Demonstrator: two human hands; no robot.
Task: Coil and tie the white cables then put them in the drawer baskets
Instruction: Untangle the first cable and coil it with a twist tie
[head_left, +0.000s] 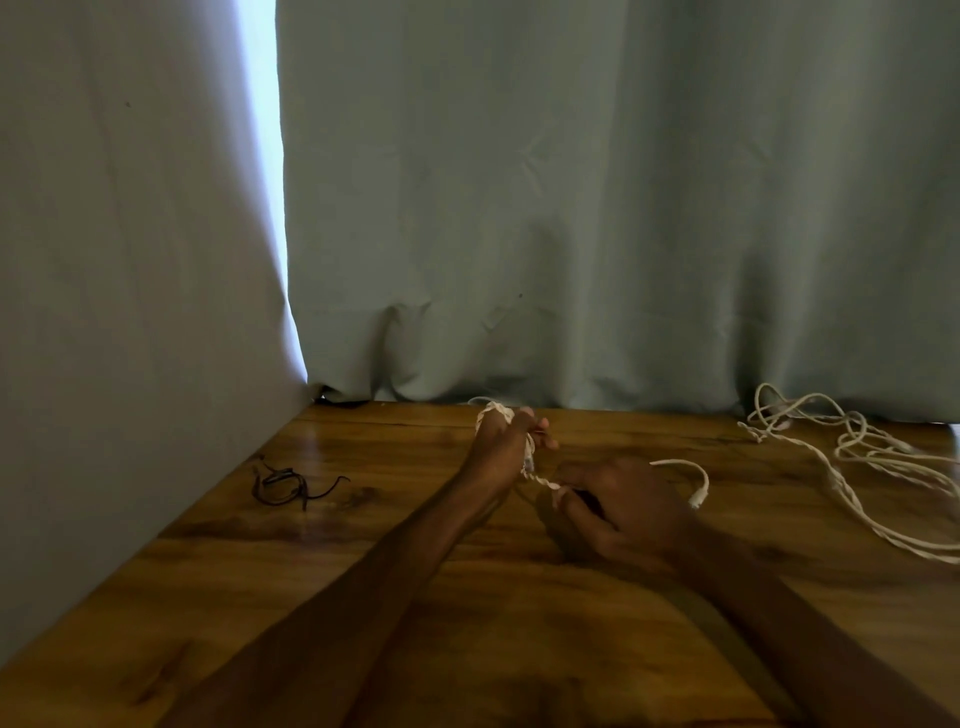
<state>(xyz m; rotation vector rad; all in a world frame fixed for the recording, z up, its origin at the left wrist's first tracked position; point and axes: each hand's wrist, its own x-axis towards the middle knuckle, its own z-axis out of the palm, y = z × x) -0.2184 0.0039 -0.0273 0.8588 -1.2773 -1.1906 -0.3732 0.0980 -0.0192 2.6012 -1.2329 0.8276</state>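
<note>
White twisted cable (540, 480), light, limp and springy I judge, sits looped round the left hand (501, 447) above the wooden table (363, 571), the right hand (623, 499) pinching its tail, the best hold; loose cables (857, 447) crowd the right edge, black ties (291, 486) lie left, centre open.

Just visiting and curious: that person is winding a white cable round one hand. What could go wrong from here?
The loops round the left hand are untied, so the white cable might slip off and uncoil. The black cords lie far left on the table; reaching for one means letting go with the right hand, which could loosen the coil. The plug end beyond that hand may snag.
</note>
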